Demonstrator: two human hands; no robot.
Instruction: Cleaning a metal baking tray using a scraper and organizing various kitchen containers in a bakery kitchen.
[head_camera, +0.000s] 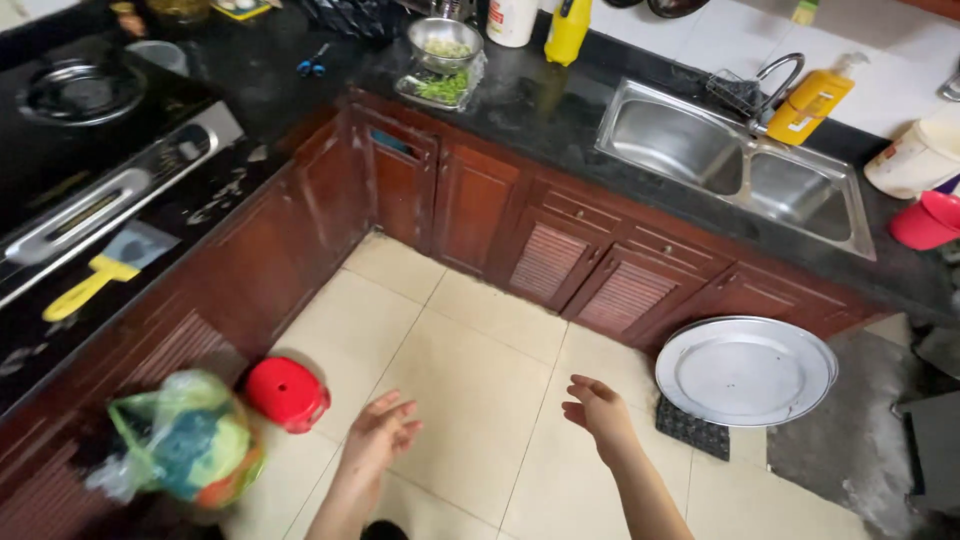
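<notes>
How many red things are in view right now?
2. A red stool stands on the floor beside the left hand, not touching it. A red cup sits at the right edge on the counter, partly cut off. Others may be hidden out of frame.

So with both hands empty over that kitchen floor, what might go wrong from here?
Three things, perhaps. The big round metal tray lies low beside the right hand, so a swing could knock it clattering. The red stool sits close to the left hand, an easy thing to trip over. The full plastic bag hangs by the cabinets and might snag.
</notes>
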